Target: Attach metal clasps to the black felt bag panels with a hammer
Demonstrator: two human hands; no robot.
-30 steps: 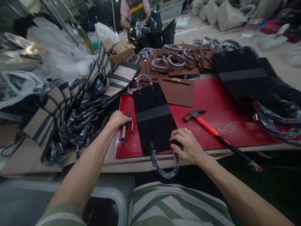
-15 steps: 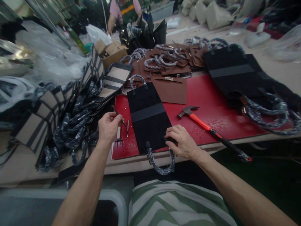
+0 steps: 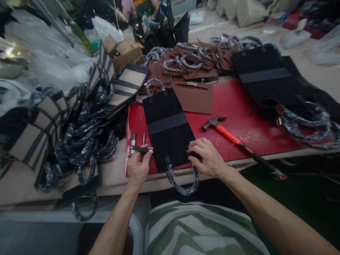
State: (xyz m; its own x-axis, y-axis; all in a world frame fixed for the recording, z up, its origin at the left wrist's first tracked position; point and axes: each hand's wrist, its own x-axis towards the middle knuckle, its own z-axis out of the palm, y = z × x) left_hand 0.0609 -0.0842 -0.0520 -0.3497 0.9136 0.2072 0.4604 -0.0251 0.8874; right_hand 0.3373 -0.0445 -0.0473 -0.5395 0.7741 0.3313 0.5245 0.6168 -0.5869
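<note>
A black bag panel (image 3: 170,122) lies on the red mat (image 3: 225,95), with plastic-wrapped handles at both ends. The near handle (image 3: 184,189) hangs over the table's edge. Left of the panel, my left hand (image 3: 138,166) is closed on a slim dark strip (image 3: 141,149), whose kind I cannot make out. My right hand (image 3: 207,157) is at the panel's lower right edge, thumb and fingers pinched on something dark there, largely hidden. A thin metal rod (image 3: 143,138) lies beyond my left hand. To the right rests a claw hammer (image 3: 230,136) with an orange and black handle.
Black-and-beige bag panels (image 3: 47,117) with wrapped handles heap up on the left. Brown panels (image 3: 195,97) pile behind the mat. More black panels (image 3: 268,78) lie to the right. A cardboard box (image 3: 127,58) and a person (image 3: 130,9) are at the back.
My left hand has moved right and nearer to me, close to the panel's left edge, with the dark strip now turned nearly level. My right hand stays at the panel's right edge.
</note>
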